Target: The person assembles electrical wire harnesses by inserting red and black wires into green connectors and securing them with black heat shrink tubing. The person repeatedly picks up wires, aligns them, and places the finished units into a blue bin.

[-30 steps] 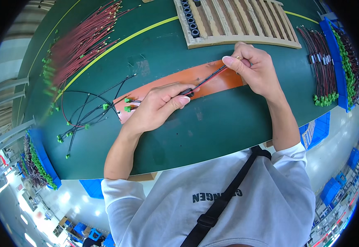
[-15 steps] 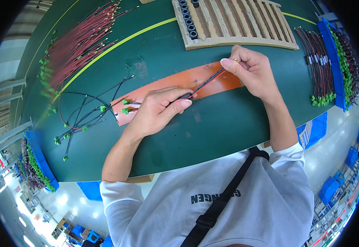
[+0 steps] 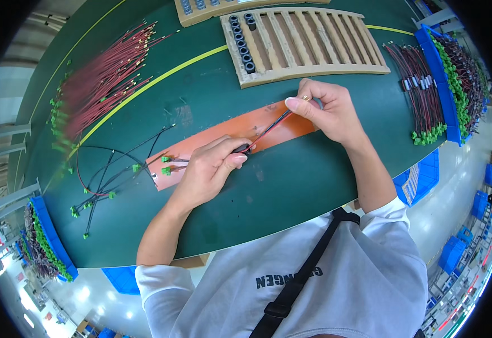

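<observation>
As left hand (image 3: 203, 170) and right hand (image 3: 331, 114) clamp on it, red-black cable (image 3: 272, 127) runs between hands.

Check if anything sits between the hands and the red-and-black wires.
Nothing visible does. The right hand pinches the red-and-black wires directly, near their gold-coloured ends; the left hand grips the black piece at the other end of the exposed stretch. The orange strip lies beneath, not in between.

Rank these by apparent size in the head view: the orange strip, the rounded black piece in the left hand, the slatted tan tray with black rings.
1. Slatted tan tray with black rings
2. Orange strip, partly covered by left hand
3. Rounded black piece, partly hidden
</observation>
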### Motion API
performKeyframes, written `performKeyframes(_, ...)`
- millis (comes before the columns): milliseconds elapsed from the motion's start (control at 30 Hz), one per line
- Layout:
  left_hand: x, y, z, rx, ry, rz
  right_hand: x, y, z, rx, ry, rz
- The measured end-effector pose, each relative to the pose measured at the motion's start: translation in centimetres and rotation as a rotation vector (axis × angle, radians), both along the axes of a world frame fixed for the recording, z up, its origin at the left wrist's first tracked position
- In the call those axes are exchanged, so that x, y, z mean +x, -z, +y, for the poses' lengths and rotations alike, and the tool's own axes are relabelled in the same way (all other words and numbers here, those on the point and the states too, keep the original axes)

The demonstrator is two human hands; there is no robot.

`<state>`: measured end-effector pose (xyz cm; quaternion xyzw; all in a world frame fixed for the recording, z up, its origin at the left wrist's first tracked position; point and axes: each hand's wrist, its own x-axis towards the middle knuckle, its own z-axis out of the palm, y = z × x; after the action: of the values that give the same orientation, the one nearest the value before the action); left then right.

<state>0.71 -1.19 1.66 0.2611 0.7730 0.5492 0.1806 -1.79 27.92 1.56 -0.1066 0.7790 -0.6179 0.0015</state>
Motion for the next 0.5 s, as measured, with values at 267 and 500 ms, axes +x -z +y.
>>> performKeyframes(267,-0.4,-0.4,-0.1,-0.018,0.045,0.070,0.3,0.0,-0.3,-0.018,0.024,0.019)
performKeyframes(500,0.0,-1.6,-0.4,-0.021,-0.017,-0.051,0.6,0.1,-0.8,-0.169,0.028,0.058)
